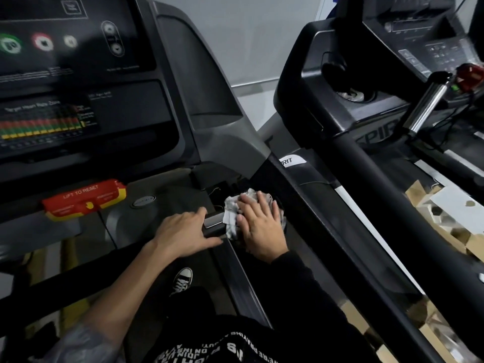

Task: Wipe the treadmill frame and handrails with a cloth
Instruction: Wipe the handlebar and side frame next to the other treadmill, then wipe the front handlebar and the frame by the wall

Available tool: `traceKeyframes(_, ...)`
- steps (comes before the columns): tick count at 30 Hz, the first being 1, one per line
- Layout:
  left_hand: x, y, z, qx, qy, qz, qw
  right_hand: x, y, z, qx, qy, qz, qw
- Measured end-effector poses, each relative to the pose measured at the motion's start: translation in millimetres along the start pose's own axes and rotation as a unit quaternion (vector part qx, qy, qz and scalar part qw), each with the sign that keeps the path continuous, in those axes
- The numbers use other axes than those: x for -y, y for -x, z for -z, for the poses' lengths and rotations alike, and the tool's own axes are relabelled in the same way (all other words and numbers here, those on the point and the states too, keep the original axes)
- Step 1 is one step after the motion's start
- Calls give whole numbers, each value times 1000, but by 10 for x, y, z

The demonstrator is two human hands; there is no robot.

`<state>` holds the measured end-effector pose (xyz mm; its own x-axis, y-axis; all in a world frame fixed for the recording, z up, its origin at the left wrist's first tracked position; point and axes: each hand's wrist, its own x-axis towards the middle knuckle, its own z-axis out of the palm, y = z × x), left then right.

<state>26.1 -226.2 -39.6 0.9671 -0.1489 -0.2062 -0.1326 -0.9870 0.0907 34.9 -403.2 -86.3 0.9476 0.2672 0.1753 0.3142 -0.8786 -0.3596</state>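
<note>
Pressing a crumpled cloth (230, 205) onto the treadmill's right handrail (213, 222), below the console's (78, 100) right corner, the right grip (258, 224) lies flat-fingered; the left grip (183, 231) rests unclenched alongside, likely for balance.

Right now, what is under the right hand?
A crumpled grey-white cloth, pressed flat by the right hand against the treadmill's black side frame. Its edges show beyond the fingertips and thumb; the patch of frame beneath the cloth is covered.

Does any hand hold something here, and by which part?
The right hand presses the crumpled grey-white cloth from above with flat fingers onto the black treadmill handrail; the left hand holds nothing.
</note>
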Motion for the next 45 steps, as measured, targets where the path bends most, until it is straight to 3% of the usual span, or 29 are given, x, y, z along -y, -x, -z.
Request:
traceKeyframes(6, -5, 12, -6, -6, 0, 7, 1000, 113, -35, 11, -42, -31, -59, 997)
traceKeyframes(8, -1, 4, -5, 3, 4, 4, 1000, 196, -32, 8, -15, -30, -48, 998)
traceKeyframes(12, 70, 29, 93, 71, 41, -9, 997, 23, -88, 102, 47, -5, 22, 999)
traceKeyframes(16, 394, 297, 211, 141, 124, 41, 981, 162, -153, 70, 6, 4, -31, 999)
traceKeyframes(19, 638, 589, 193, 104, 125, 82, 983, 325, -116, -15, -12, 17, 33, 999)
traceKeyframes(21, 675, 712, 124, 16, 87, 107, 990, 313, -112, -1, 14, 16, 69, 997)
traceKeyframes(23, 649, 759, 42, -82, 49, 113, 989, 220, -178, 22, 30, 18, 69, 997)
traceKeyframes(25, 620, 762, -6, -116, 38, 117, 986, 145, -269, 45, 37, 38, 39, 998)
traceKeyframes(30, 621, 750, -58, -155, 45, 118, 980, 333, -339, 54, 50, 82, -5, 995)
traceKeyframes(35, 615, 705, -36, -151, 47, 126, 979, 884, -264, -70, 5, 79, 66, 995)
traceKeyframes(41, 717, 697, 36, -112, 155, 127, 973, 1090, -242, -132, -7, 61, 138, 988)
traceKeyframes(45, 785, 704, 34, -92, 182, 120, 972, 791, -394, -1, 77, 79, 102, 989)
